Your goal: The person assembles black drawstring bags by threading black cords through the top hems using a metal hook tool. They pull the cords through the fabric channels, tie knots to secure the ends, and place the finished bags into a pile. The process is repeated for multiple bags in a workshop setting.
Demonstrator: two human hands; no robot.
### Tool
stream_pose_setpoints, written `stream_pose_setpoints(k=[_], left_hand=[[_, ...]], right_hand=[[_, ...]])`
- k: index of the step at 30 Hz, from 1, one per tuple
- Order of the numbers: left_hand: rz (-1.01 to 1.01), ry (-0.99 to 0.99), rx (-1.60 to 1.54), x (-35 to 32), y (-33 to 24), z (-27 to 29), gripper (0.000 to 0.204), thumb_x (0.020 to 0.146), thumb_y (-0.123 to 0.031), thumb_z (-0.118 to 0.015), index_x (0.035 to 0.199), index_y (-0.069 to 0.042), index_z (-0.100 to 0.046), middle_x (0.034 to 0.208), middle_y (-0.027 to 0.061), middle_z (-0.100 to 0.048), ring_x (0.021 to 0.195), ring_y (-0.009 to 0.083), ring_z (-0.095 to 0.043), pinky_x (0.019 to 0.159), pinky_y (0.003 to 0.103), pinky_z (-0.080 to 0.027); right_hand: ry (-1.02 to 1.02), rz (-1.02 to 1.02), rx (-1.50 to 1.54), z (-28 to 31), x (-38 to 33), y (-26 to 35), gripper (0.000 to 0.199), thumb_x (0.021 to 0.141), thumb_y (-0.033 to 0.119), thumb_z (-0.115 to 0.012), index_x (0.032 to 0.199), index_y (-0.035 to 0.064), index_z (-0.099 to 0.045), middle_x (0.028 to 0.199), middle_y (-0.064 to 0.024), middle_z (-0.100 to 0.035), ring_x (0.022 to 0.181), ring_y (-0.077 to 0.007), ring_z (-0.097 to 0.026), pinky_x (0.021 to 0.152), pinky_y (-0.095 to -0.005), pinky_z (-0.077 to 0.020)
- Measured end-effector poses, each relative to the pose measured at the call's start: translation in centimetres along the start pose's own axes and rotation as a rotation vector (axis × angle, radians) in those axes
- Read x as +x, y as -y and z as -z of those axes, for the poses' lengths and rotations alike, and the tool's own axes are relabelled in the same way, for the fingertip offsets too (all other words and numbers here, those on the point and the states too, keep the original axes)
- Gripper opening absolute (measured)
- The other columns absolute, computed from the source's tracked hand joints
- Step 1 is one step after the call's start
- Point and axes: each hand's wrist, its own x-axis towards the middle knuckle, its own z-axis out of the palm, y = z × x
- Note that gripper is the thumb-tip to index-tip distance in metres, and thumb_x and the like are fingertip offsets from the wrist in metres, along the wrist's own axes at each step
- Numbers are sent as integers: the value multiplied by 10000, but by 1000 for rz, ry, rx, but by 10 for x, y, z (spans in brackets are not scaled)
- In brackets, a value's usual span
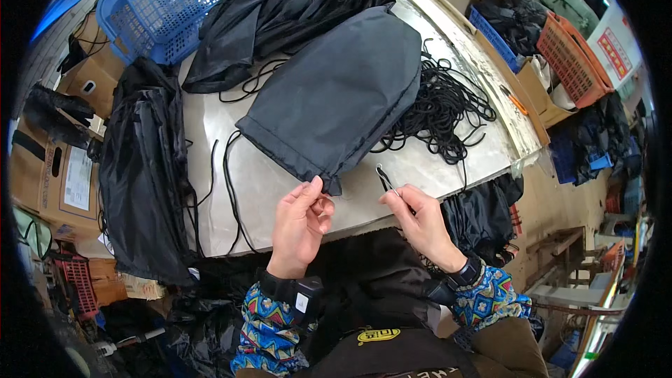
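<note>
A black fabric drawstring bag (332, 91) lies flat at an angle on the pale tabletop. My left hand (297, 227) pinches its near corner between thumb and fingertips. To the right of that corner, my right hand (423, 227) is closed on a thin metal threading tool (379, 168), whose small looped tip points up and away. A short length of black cord shows beside the tip; how it is attached is too small to tell. Beyond the right hand, partly under the bag, sits a tangled heap of black cords (444, 108). A doubled black cord (227, 175) trails from the bag's left corner.
More black bags lie piled at the table's back (294, 17) and hang over its left side (143, 168). A blue plastic basket (182, 7) stands at the back left. An orange cutter (516, 101) rests near the right rail. Cartons (66, 182) stand left, an orange crate (570, 59) right.
</note>
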Motion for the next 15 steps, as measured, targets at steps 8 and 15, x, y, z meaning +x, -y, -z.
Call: stream_pose_setpoints(k=[8, 15], left_hand=[[-42, -39, 53, -6, 22, -13, 106, 871, -141, -676, 815, -77, -613, 742, 9, -618, 659, 111, -605, 453, 211, -414], [40, 26, -53, -4, 17, -8, 102, 882, -138, -661, 869, -42, -629, 795, 33, -643, 690, 121, -620, 473, 218, -449]], right_hand=[[-40, 82, 19, -19, 9, 22, 168, 836, 116, -657, 942, -14, -645, 763, -119, -586, 599, -206, -566, 547, -297, -433], [-90, 71, 46, -25, 14, 27, 115, 815, 62, -645, 889, -25, -640, 755, -121, -599, 618, -208, -599, 546, -296, -457]])
